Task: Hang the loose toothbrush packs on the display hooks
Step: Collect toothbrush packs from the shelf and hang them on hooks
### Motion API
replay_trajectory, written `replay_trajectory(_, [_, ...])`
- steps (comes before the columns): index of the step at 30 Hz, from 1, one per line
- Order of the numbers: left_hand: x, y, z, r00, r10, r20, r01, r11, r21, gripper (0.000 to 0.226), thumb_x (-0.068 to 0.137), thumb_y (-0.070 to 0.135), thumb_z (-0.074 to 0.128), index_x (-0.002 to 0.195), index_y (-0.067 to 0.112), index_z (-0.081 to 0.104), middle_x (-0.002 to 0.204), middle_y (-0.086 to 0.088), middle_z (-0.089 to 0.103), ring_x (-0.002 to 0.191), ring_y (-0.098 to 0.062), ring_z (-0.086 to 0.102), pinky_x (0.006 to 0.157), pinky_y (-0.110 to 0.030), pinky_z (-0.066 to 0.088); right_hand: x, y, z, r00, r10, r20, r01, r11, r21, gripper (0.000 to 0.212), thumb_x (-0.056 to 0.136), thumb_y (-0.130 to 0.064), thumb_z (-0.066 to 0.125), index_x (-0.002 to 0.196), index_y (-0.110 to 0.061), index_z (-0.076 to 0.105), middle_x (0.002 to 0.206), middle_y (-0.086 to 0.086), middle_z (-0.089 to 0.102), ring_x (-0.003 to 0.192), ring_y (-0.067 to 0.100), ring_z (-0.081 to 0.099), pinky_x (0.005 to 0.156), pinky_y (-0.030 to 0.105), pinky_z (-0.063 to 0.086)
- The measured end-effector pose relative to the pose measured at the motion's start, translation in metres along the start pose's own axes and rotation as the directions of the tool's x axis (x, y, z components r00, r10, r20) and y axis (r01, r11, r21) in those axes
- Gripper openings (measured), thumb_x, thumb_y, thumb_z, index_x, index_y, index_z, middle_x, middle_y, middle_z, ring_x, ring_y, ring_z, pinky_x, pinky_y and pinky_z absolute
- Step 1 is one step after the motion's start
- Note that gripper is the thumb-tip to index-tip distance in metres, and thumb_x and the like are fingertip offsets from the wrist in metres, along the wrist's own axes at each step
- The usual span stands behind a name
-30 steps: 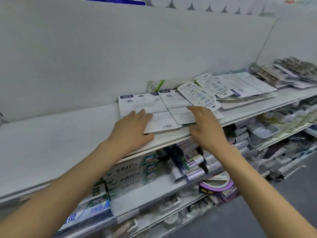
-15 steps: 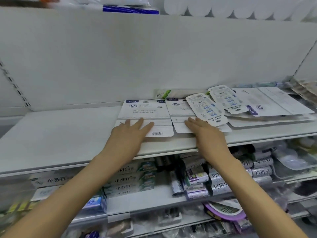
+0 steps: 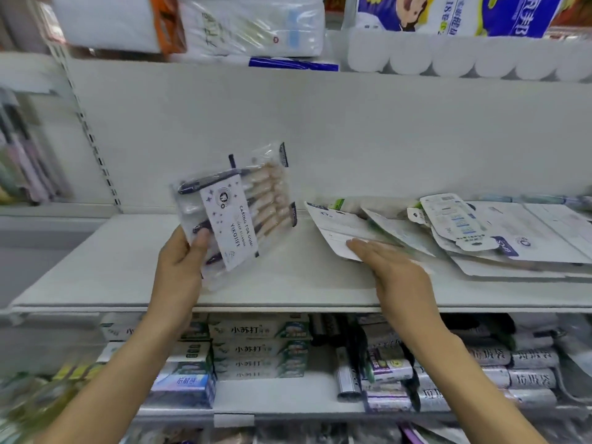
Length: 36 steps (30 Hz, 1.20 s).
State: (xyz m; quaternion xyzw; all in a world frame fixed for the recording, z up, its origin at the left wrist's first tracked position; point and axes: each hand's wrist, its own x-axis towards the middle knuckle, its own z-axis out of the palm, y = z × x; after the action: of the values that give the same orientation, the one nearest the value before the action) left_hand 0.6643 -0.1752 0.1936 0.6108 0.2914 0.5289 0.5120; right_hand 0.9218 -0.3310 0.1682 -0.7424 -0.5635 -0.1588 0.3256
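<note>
The left hand (image 3: 181, 262), just left of the frame's centre, grips a clear plastic multi-pack of toothbrushes (image 3: 235, 208) by its lower left corner, thumb curled over the front face and the other fingers hidden behind it. The pack is lifted off the white shelf (image 3: 112, 267) and tilted, its white printed card facing the camera and several brushes lying side by side inside. The right hand (image 3: 395, 277), right of centre, lies flat with fingers straight and close together on a face-down carded pack (image 3: 336, 233) at the near edge of a loose pile of blister packs (image 3: 464, 229) spread along the right side of the shelf.

The held pack looks light, and its thin film will probably flex and slip under a one-corner grip; the card gives some stiffness through the middle. A hang hole, if there is one, would sit on the far upper edge, which is too blurred to make out. Pinching it near that edge with both hands would likely steady it for threading. No display hooks are plainly visible here; a slotted upright (image 3: 93, 145) runs down the upper left
</note>
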Motion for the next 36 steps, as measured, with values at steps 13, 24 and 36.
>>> replay_trajectory(13, [-0.014,-0.007,-0.059,0.899,-0.435,0.059,0.423,0.822,-0.381,0.030,0.093,-0.002,0.050,0.120,0.006,0.059,0.119,-0.024,0.070,0.078,-0.026,0.076,0.061,-0.034,0.064,-0.001,-0.028,0.016,0.980,-0.172,0.098,0.180,0.981,-0.072,0.070,0.058,0.015,0.066,0.120,-0.019,0.073,0.124,-0.002,0.071,0.113,0.028,0.069,0.087,0.043,0.059])
replay_trajectory(24, [-0.001,0.000,-0.083,0.870,-0.494,0.004,0.493,0.868,-0.053,0.046,0.091,0.039,0.066,0.130,0.017,0.059,0.108,-0.008,0.077,0.085,-0.024,0.072,0.067,-0.039,0.058,0.054,-0.086,0.008,0.896,0.239,0.375,-0.126,0.945,-0.301,0.044,0.096,-0.050,0.045,0.126,-0.024,0.062,0.117,0.002,0.068,0.112,0.027,0.061,0.077,0.034,0.040])
replay_trajectory(36, [-0.006,-0.009,-0.082,0.930,-0.362,0.064,0.345,0.920,0.186,0.060,0.080,0.013,0.083,0.133,0.027,0.059,0.126,0.016,0.067,0.124,-0.002,0.057,0.112,-0.034,0.040,0.064,-0.114,0.045,0.861,0.242,0.446,0.025,0.858,-0.514,0.009,0.094,-0.017,0.047,0.086,-0.018,0.051,0.082,0.001,0.050,0.085,0.025,0.054,0.079,0.030,0.047])
